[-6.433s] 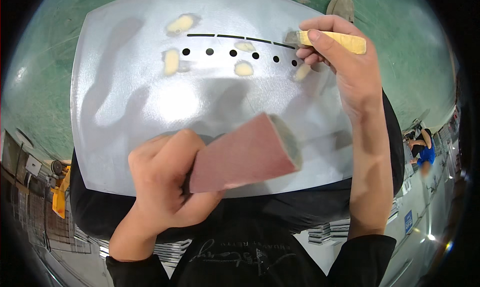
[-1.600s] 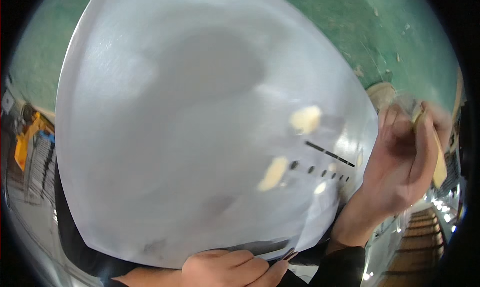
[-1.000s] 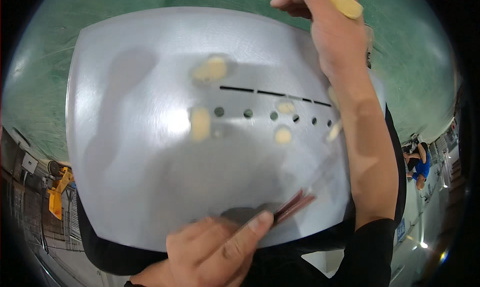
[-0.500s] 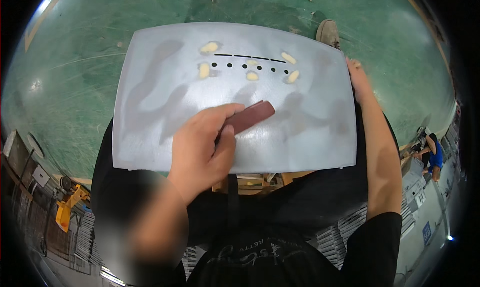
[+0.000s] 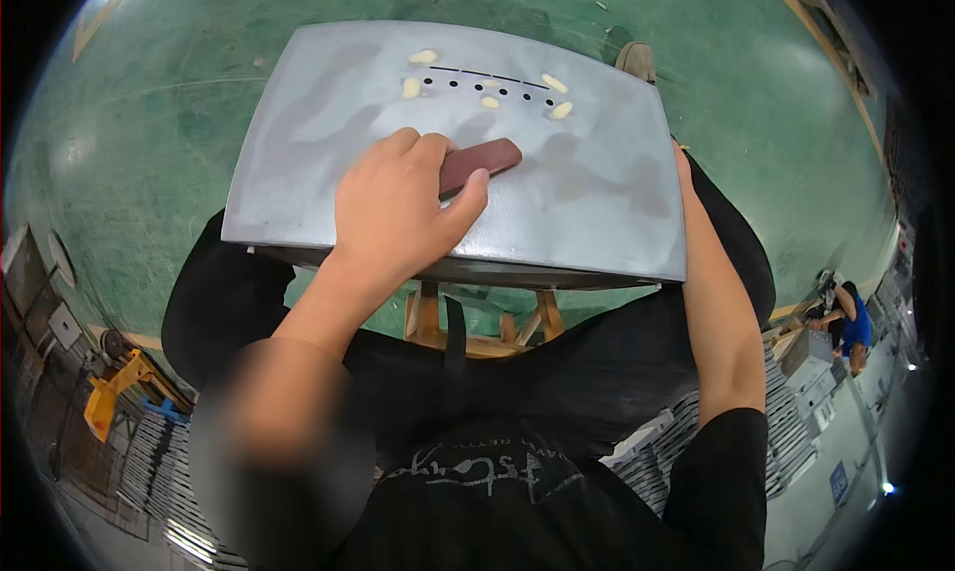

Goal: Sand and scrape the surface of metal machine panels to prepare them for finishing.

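A grey metal panel (image 5: 298, 153) lies across a wooden stand (image 5: 477, 322) in front of me. My left hand (image 5: 398, 208) presses a reddish-brown sanding block (image 5: 487, 158) flat on the panel's middle. Near the far edge runs a row of small holes (image 5: 502, 91) and a thin slot, with several pale filler patches (image 5: 423, 57) around them. My right forearm (image 5: 711, 302) lies along the panel's right edge. Only the wrist (image 5: 681, 163) shows there; the hand itself is hidden behind the panel.
The floor (image 5: 149, 94) is green and scuffed. A shoe (image 5: 637, 59) shows beyond the panel's far edge. A person in blue (image 5: 851, 317) crouches at the far right. A yellow machine (image 5: 114, 392) and stacked metal parts sit at the lower left.
The view has pulled back from the panel. My left hand went from the near edge to the panel's middle with the block. My right hand, earlier holding a yellow tool, has dropped behind the right edge.
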Motion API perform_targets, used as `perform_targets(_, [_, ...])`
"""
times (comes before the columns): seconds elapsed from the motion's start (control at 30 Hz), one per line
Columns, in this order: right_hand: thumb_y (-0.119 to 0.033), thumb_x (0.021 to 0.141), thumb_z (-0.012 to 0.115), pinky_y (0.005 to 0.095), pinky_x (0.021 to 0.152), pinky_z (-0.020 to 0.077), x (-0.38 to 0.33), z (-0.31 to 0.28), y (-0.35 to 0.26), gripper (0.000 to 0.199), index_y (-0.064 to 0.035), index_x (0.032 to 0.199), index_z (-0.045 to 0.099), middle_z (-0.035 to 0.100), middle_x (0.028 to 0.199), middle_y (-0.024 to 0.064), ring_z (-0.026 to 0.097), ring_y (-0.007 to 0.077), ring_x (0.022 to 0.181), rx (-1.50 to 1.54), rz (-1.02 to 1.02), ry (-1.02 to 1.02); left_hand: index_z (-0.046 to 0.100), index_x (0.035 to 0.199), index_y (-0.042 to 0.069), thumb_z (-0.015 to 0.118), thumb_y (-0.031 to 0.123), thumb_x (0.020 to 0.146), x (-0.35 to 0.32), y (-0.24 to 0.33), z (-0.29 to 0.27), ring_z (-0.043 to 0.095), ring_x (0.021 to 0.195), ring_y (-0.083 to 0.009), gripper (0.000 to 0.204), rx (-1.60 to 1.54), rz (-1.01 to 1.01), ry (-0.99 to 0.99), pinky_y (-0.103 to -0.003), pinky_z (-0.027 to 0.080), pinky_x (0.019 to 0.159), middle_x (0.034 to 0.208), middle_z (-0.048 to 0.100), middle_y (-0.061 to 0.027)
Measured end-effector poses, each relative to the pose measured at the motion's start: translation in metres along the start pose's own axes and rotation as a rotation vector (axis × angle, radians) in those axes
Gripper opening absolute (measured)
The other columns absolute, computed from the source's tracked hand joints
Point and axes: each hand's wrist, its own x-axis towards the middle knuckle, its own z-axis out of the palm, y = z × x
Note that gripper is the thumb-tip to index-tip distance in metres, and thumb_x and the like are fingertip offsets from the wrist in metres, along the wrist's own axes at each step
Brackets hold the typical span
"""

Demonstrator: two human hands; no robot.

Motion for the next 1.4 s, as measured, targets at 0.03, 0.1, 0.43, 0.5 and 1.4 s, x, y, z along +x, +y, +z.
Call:
perform_targets(0.03, [-0.043, 0.102, 0.056, 0.0367, 0.089, 0.0521, -0.004, 0.0, -0.003, 0.043, -0.0063, 0.124, 0.059, 0.065, 0.116, 0.0076, 0.062, 0.021, 0.105, 0.003, -0.018, -0.004, 0.067, 0.084, 0.003, 0.072, 0.033, 0.081, -0.003, -0.001, -0.002, 0.061, 0.073, -0.0293, 0.03, 0.053, 0.027, 0.026, -0.043, 0.048, 0.065, 0.073, 0.059, -0.0093])
perform_targets(0.1, [-0.043, 0.102, 0.056, 0.0364, 0.089, 0.0522, -0.008, 0.01, -0.011, 0.042, -0.0063, 0.124, 0.059, 0.065, 0.116, 0.0075, 0.062, 0.0207, 0.105, 0.013, -0.057, -0.03, 0.062, 0.079, 0.005, 0.075, 0.036, 0.077, -0.013, -0.009, -0.009, 0.059, 0.072, -0.0287, 0.034, 0.082, 0.039, 0.116, -0.042, 0.046, 0.064, 0.073, 0.057, -0.0084])
perform_targets(0.43, [-0.042, 0.102, 0.057, 0.0353, 0.087, 0.0525, -0.015, 0.018, -0.014, 0.04, -0.0062, 0.119, 0.059, 0.065, 0.115, 0.0072, 0.062, 0.0189, 0.101, 0.082, -0.218, -0.269, 0.05, 0.075, 0.012, 0.076, 0.049, 0.063, -0.013, -0.045, 0.017, 0.057, 0.072, -0.0254, 0.047, 0.161, 0.272, 0.655, -0.038, 0.041, 0.063, 0.077, 0.055, -0.0044])
perform_targets(0.5, [-0.041, 0.102, 0.057, 0.0351, 0.086, 0.0526, -0.02, 0.008, -0.015, 0.039, -0.0061, 0.119, 0.059, 0.064, 0.115, 0.0071, 0.062, 0.0185, 0.1, 0.096, -0.247, -0.311, 0.051, 0.075, 0.012, 0.075, 0.048, 0.063, -0.004, -0.052, 0.01, 0.059, 0.07, -0.0243, 0.045, 0.17, 0.239, 0.704, -0.037, 0.042, 0.062, 0.075, 0.056, -0.0031])
perform_targets(1.4, [-0.036, 0.103, 0.06, 0.0305, 0.071, 0.0534, -0.115, 0.048, -0.078, 0.039, -0.0046, 0.112, 0.04, 0.056, 0.093, 0.0059, 0.058, 0.0137, 0.083, 0.46, -0.497, -0.01, 0.061, 0.122, 0.002, 0.053, 0.022, 0.085, 0.112, -0.197, -0.107, 0.061, 0.115, -0.0464, 0.042, -0.193, -0.423, 0.573, -0.051, 0.047, 0.099, 0.116, 0.066, -0.0311])
